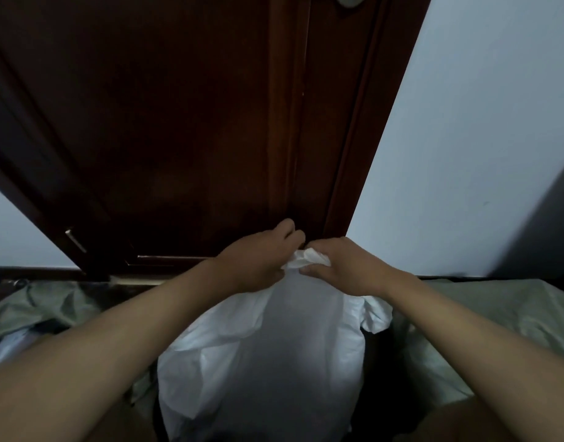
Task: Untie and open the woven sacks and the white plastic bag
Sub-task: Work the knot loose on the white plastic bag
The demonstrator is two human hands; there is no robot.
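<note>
The white plastic bag [267,362] stands between two greenish woven sacks [497,317] before a dark wooden door [178,122], its bunched neck [309,258] pinched by left hand [258,261] and right hand [344,266], each grip closed on it.

The plastic bag [267,352] is plain white, greyish where shadow falls. The sacks [484,317] on either side are a pale grey-green. The door [178,122] is dark reddish brown, the wall [481,138] pale bluish white.
</note>
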